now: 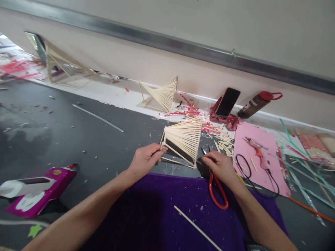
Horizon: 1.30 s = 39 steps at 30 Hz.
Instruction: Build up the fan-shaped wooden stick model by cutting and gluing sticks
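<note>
A fan-shaped frame of thin wooden sticks (183,141) stands on the dark floor in front of me. My left hand (145,160) is closed on its left corner, fingers pinched round the sticks. My right hand (220,166) is closed round red-handled scissors (217,191); their blades point up at the frame's lower right corner, and the red loops hang below my palm. A purple cloth (167,209) covers my lap under both forearms, with a single long stick (196,228) lying on it.
A pink sheet (261,146) at right carries a glue gun (258,153) and black cord. A phone (227,101), a brown bottle (258,103), cut sticks (223,141), another stick fan (161,94) and a larger one (64,68) line the wall. A magenta box (39,190) lies at left.
</note>
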Motion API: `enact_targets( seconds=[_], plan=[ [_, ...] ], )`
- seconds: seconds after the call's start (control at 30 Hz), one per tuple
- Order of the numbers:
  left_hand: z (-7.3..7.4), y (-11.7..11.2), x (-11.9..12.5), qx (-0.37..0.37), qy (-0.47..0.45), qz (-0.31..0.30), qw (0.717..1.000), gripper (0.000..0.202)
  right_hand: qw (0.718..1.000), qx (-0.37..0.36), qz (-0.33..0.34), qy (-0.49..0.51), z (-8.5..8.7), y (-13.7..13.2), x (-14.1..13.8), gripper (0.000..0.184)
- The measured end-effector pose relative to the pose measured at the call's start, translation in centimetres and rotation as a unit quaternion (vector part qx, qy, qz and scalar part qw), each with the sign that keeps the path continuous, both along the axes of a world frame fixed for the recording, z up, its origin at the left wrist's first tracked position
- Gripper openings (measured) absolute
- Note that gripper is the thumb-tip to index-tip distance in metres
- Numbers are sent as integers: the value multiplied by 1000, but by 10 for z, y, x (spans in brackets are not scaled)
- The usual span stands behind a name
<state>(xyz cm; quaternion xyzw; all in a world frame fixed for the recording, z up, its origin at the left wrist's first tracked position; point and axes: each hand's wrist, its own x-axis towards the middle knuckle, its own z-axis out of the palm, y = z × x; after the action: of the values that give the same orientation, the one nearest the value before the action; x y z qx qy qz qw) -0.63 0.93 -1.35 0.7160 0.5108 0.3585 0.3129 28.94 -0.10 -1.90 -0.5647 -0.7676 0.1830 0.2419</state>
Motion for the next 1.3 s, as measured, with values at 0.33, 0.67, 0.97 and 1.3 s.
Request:
enact_targets(
  seconds=[0.33,0.67,0.97,1.3],
  plan=[
    [4,-20,12,50,-4,-34,998,17,995,-82,28,45,-18,-6,-12,8],
    [7,-17,15,-75,-152,34,985,22,926,-167,-80,330,-14,-5,-11,14],
    [3,-6,9,-65,-195,72,976,23,843,-264,-94,459,-15,-5,-22,44],
    [-4,2,6,-79,-174,98,977,22,875,-252,-74,407,-18,-6,-30,40]
  ],
)
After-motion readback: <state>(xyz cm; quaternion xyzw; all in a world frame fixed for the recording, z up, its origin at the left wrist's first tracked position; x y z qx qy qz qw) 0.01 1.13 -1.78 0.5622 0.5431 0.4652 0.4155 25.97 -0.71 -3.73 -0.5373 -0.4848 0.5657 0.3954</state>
